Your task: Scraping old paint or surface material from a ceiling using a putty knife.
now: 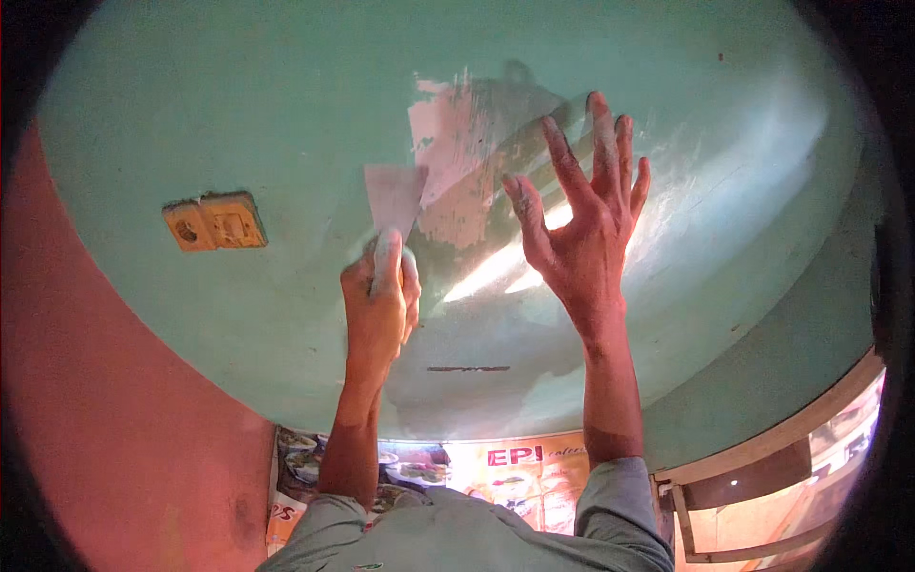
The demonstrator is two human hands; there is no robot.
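My left hand (379, 286) grips a putty knife (392, 193) by its handle, thumb laid along it. The wide blade points up the green wall (300, 129), its right corner beside the left edge of a pale pinkish patch (450, 136). That patch has ragged, streaked borders. To its right, my right hand (582, 214) has its fingers spread with nothing held in them. Whether its fingertips touch the wall cannot be told. Shadows and bright streaks of sunlight fall across the wall around this hand.
A yellowed socket and switch plate (214, 222) is mounted at the left. Below the patch is a narrow dark slot (468, 369). A pink wall (129, 400) adjoins on the left. Food banners bearing writing (518, 472) hang low, and a frame (758, 554) stands at lower right.
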